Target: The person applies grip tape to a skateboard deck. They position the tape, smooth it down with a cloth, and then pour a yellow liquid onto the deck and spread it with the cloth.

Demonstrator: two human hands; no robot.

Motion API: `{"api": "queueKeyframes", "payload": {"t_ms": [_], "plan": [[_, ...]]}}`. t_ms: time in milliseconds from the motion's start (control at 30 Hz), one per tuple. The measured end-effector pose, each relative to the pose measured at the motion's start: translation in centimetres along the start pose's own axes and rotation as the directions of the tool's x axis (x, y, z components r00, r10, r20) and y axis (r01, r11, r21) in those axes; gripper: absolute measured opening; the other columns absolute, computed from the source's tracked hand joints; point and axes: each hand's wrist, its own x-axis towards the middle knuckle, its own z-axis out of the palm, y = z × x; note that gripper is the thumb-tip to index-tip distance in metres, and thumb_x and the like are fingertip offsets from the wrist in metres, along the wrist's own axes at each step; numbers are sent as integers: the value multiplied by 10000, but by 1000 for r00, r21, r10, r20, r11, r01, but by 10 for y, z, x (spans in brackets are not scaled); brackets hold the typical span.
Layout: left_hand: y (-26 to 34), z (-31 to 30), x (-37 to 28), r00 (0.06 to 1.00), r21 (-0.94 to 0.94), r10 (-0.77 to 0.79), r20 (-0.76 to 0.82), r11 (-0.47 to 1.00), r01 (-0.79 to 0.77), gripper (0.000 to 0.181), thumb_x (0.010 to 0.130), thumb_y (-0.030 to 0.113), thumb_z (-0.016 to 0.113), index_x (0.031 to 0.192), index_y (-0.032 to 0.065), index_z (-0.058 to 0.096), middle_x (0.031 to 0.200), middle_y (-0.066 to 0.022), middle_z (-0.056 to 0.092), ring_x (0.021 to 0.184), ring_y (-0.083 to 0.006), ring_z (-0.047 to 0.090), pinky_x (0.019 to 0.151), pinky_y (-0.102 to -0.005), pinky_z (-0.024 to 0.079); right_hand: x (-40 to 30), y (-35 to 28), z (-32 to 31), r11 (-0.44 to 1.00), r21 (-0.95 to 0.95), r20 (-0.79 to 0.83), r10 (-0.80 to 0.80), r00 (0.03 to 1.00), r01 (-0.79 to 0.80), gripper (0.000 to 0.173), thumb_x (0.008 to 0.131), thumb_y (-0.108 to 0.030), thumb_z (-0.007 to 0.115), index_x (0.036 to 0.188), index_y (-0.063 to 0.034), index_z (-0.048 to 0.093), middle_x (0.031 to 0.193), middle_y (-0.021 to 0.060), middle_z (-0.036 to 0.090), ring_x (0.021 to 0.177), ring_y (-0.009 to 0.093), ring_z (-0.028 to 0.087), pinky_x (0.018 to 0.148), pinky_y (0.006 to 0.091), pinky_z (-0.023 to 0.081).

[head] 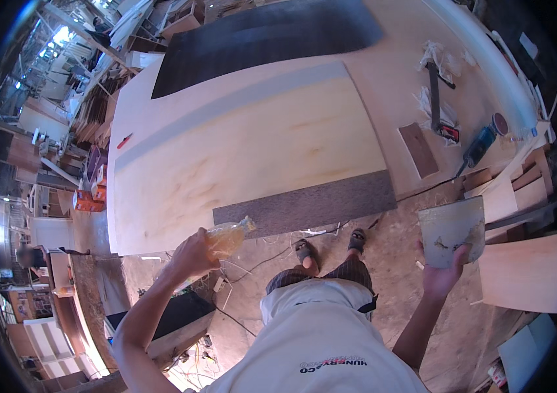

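Observation:
My left hand (pixel 194 256) grips a clear plastic bag or bottle of amber stuff (pixel 227 239), held over the near edge of a pale wooden sheet (pixel 254 137). My right hand (pixel 443 275) holds a flat, pale, stained spreader-like plate (pixel 451 231) upright, well to the right of the sheet. Along the sheet's near edge lies a dark grey textured strip (pixel 308 201). A large black panel (pixel 259 44) lies beyond the sheet, and a small red-handled tool (pixel 124 141) rests near the left edge.
On the table's right side are a blue power tool with a round pad (pixel 480 145), a brown offcut (pixel 418 150) and a dark tool with plastic wrapping (pixel 435 98). Cables (pixel 268 255) cross the floor near my feet. Plywood pieces (pixel 529 272) stand at right. A person sits far left.

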Motion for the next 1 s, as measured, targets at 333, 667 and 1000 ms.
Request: {"api": "queueKeyframes", "payload": {"t_ms": [333, 667, 1000], "plan": [[-20, 13, 38, 974, 111, 226, -16, 969, -223, 727, 631, 281, 855, 1164, -50, 490, 1018, -241, 673, 999, -392, 662, 854, -455, 552, -13, 1, 33, 985, -161, 9, 59, 998, -57, 697, 964, -486, 579, 1499, -123, 318, 1405, 129, 468, 1233, 354, 521, 784, 571, 581], [12, -15, 46, 959, 272, 282, 21, 922, -277, 703, 625, 289, 851, 1138, -27, 489, 1008, -226, 675, 1005, -380, 664, 848, -473, 545, -27, 34, 26, 989, -110, 65, 110, 992, -102, 687, 985, -501, 533, 1496, -102, 305, 1380, 157, 492, 1191, 374, 565, 783, 580, 589], [45, -2, 75, 938, 306, 346, -13, 895, -325, 710, 635, 305, 861, 1147, -23, 495, 1054, -222, 667, 1028, -382, 655, 865, -495, 531, -22, 29, -10, 949, -302, 0, 95, 995, -91, 751, 969, -528, 542, 1510, -94, 255, 1388, 179, 476, 1192, 403, 569, 785, 608, 594]]}}
